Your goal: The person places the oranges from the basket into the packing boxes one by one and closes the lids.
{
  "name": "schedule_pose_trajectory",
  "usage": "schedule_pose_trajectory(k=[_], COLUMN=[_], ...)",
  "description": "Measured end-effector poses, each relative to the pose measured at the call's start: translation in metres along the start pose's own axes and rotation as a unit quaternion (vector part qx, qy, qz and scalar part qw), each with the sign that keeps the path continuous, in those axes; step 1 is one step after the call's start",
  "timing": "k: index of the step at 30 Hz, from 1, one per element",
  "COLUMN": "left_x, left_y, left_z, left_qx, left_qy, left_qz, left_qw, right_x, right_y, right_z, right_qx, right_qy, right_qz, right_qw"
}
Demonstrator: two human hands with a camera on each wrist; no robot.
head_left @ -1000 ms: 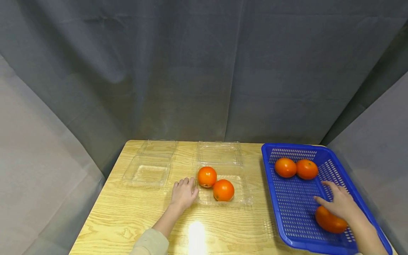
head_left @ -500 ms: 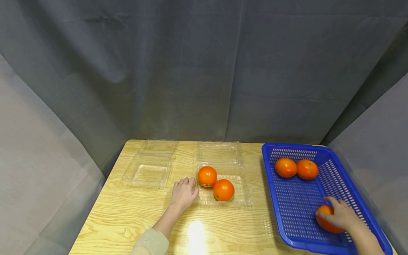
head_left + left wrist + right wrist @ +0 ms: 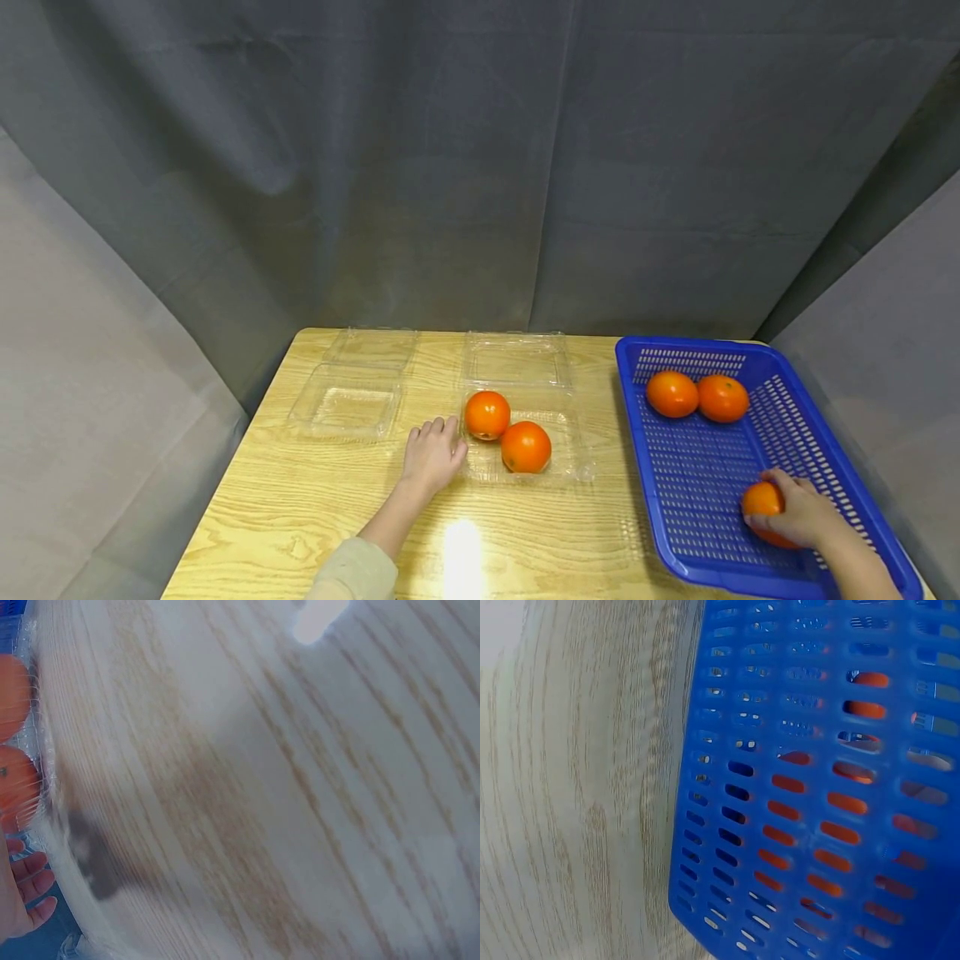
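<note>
My right hand [image 3: 801,514] grips an orange [image 3: 763,500] in the near part of the blue basket [image 3: 651,508]; its fingers and thumb cover part of the fruit. In the right wrist view, orange fruit [image 3: 840,831] shows only through the slots of the basket wall [image 3: 727,810]. My left hand [image 3: 432,455] rests by the left edge of a clear plastic clamshell box [image 3: 570,450], fingers relaxed and holding nothing. Two oranges, one farther back [image 3: 487,415] and one nearer [image 3: 526,447], lie in that box's base. In the left wrist view my left hand's fingers [image 3: 34,885] are beside the box.
Another clear clamshell box [image 3: 348,404] stands lid-up at the left, with no fruit in it. Two more oranges [image 3: 672,394] sit side by side at the basket's far end. The wooden table [image 3: 277,517] is bounded by a grey curtain [image 3: 420,208] behind.
My right hand has come down from above the basket's near end and closed round the orange there, turning it slightly. The left hand and the boxes have stayed in place.
</note>
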State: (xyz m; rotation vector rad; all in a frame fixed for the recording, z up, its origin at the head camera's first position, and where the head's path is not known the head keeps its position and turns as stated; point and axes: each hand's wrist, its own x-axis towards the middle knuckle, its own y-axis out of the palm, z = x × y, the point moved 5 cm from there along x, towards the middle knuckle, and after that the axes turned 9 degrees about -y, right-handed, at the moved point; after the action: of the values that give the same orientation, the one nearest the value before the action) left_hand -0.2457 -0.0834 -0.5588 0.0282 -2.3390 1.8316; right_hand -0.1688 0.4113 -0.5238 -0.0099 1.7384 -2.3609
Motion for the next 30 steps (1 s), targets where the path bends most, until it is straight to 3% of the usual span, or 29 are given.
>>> schedule_pose_trajectory(k=[20,30], left_x=[-0.001,0.001], left_y=[0.000,0.001], left_z=[0.000,0.000], left_qx=[0.018,0.021], left_qy=[0.013,0.010], left_qz=[-0.009,-0.003], left_qw=[0.9997,0.9997], right_x=[0.000,0.002], right_y=[-0.002,-0.013], right_z=[0.002,0.006], right_qx=[0.000,0.003], right_qy=[-0.013,-0.034], right_qz=[-0.012,-0.059], right_qw=[0.9999,0.9977])
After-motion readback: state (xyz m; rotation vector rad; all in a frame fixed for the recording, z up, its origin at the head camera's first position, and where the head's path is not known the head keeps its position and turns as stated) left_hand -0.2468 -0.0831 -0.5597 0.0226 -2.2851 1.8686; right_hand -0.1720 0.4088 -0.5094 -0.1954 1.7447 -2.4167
